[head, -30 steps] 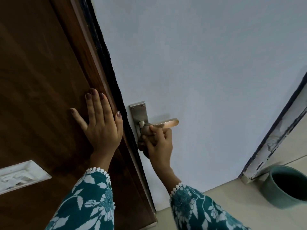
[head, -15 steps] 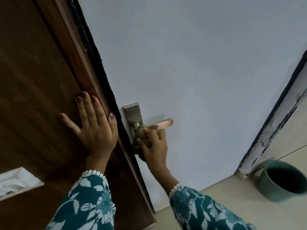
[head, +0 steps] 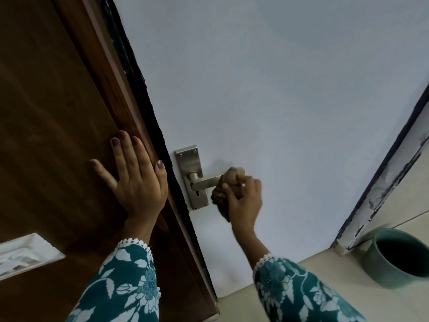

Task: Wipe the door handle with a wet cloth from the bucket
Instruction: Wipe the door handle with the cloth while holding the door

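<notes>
A silver lever door handle on a metal backplate is fixed to the pale door. My right hand is closed on a dark brownish cloth, which is wrapped over the lever's outer end. The lever's inner part and pivot show bare. My left hand lies flat with fingers spread on the brown wooden frame beside the door edge. A teal bucket stands on the floor at the lower right, its inside dark.
A white switch plate sits on the brown surface at the lower left. A chipped white door frame runs down to the pale tiled floor next to the bucket. Patterned teal sleeves cover both forearms.
My right hand has slid the cloth from the pivot near the backplate out to the lever's free end. My left hand stays pressed flat on the brown frame.
</notes>
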Available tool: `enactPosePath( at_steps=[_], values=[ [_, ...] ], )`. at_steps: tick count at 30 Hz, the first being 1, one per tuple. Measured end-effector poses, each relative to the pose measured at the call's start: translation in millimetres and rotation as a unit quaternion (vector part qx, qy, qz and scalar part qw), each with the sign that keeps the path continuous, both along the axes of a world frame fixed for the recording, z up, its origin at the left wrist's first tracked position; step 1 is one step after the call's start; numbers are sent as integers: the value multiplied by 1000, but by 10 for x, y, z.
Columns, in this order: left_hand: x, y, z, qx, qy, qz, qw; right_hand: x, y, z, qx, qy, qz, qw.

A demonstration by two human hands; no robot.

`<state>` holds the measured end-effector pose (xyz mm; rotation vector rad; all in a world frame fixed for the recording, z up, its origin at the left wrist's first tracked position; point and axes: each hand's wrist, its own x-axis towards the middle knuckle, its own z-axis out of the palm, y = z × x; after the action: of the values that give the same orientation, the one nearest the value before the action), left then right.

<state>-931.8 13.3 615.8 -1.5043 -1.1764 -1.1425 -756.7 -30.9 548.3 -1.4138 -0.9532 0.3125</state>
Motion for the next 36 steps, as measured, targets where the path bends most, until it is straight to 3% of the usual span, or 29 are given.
enactPosePath(
  at_steps=[5, 13, 18, 22, 30, 36],
  values=[
    [-41, -41, 7, -20, 14, -21, 999, -363, -47, -27, 28, 21, 107, 994],
    [-14, -13, -17, -5, 7, 0, 1000, 254, 58, -34, 8, 158, 14, 987],
    [-2, -13, -16, 0, 10, -2, 1000, -53, -19, -15, 4, 319, 9, 948],
    [-17, -18, -21, -1, 10, -2, 1000, -403, -109, -55, -20, 303, 89, 949],
    [-13, 0, -32, 14, 13, 4, 1000, 161, -38, 80, 0, 286, 37, 957],
    [5, 8, -26, 11, 7, 2, 1000, -334, -59, -134, -34, 244, 71, 967]
  ],
)
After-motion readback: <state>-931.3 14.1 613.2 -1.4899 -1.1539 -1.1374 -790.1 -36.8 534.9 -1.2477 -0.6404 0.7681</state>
